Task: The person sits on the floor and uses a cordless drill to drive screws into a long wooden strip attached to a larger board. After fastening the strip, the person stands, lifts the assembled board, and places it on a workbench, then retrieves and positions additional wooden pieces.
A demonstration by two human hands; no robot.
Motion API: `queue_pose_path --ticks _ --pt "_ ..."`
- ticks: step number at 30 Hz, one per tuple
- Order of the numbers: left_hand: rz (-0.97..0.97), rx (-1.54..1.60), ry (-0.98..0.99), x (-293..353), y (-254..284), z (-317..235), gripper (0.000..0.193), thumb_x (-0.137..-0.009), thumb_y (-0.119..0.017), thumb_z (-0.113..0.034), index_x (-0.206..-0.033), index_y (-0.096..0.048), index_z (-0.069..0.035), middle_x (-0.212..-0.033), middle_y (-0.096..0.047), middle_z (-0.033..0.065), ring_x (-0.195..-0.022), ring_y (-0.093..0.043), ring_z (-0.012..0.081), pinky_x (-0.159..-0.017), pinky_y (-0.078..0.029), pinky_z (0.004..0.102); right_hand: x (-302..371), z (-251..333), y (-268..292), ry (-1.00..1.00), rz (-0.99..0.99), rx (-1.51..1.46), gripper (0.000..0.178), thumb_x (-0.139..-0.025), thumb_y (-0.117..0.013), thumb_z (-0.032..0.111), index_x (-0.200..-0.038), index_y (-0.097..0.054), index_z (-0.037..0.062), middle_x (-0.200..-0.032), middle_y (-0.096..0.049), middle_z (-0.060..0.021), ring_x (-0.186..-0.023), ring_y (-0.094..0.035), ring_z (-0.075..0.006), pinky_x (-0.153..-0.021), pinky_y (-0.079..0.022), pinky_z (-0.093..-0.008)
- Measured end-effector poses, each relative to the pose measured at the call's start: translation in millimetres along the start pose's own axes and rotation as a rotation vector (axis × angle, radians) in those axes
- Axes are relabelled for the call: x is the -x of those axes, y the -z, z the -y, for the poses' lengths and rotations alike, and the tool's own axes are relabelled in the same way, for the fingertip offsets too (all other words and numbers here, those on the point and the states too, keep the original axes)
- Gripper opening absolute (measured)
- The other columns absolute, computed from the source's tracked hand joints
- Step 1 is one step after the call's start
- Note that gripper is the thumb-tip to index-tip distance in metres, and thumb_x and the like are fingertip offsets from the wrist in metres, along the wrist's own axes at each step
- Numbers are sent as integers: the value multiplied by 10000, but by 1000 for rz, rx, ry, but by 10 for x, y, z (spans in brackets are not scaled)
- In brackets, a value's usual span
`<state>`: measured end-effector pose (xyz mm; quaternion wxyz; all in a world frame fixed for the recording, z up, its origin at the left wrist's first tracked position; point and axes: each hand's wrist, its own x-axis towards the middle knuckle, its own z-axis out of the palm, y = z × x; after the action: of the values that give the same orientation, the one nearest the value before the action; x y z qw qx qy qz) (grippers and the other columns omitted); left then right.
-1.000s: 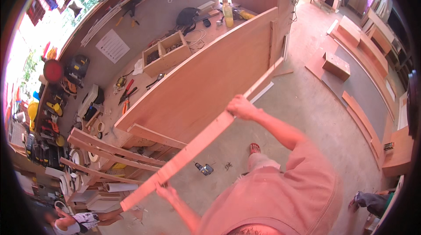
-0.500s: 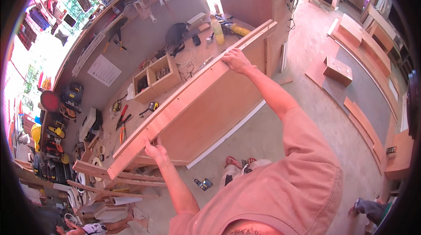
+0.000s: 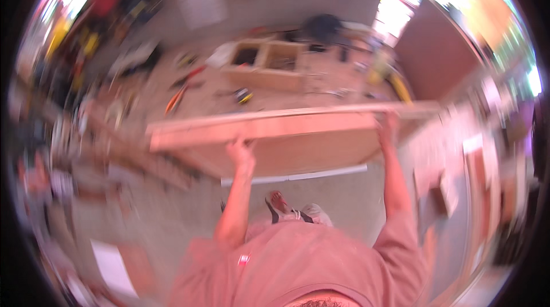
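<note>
A long wooden panel (image 3: 315, 149), pale plywood with a thick framed edge, spans the view in front of me along the workbench. My left hand (image 3: 242, 151) grips the lower side of that edge toward its left part, fingers partly hidden. Farther right, my right hand (image 3: 388, 127) is closed over the edge near its right end; blur softens its fingers. Just beyond the panel, on the workbench (image 3: 212, 98), lie a tape measure (image 3: 243, 96) and orange-handled pliers (image 3: 175, 100). An open two-compartment wooden box (image 3: 266, 80) stands behind them.
A yellow tool or bottle (image 3: 398, 84) lies at the bench's right, by an upright brown board (image 3: 438, 49). Blurred tools crowd the far left. Cut boards (image 3: 444, 192) lie on the floor to my right; a white sheet (image 3: 114, 267) is at lower left.
My view has swung round, so the panel's edge, slanted before, now runs nearly level. Both hands still hold it; my left has shifted right in view, and my right lower.
</note>
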<state>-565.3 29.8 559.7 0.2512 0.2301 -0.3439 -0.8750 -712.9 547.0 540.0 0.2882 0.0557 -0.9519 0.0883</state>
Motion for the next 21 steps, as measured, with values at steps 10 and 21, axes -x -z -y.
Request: queue_pose_path --ticks 10,21 --pt "-161 -258 -61 69 81 107 378 -995 -701 -287 -1169 -513 -10 -1105 -636 106 -963 -681 183 -767 -645 385 -319 1776 732 101 -29 -475 283 -898 -726 83 -1146 -639 -20 -1095 -643 -178 -1094 -610 -372 -974 -465 -482" --pt "-164 -282 -29 -79 269 -154 509 -967 -719 -375 -1223 -531 23 -1138 -661 135 -974 -674 197 -786 -615 381 -368 3202 730 800 575 -210 924 -762 -819 237 -1579 -401 134 -1546 -413 -216 -1369 -430 -415 -1170 -279 -584"
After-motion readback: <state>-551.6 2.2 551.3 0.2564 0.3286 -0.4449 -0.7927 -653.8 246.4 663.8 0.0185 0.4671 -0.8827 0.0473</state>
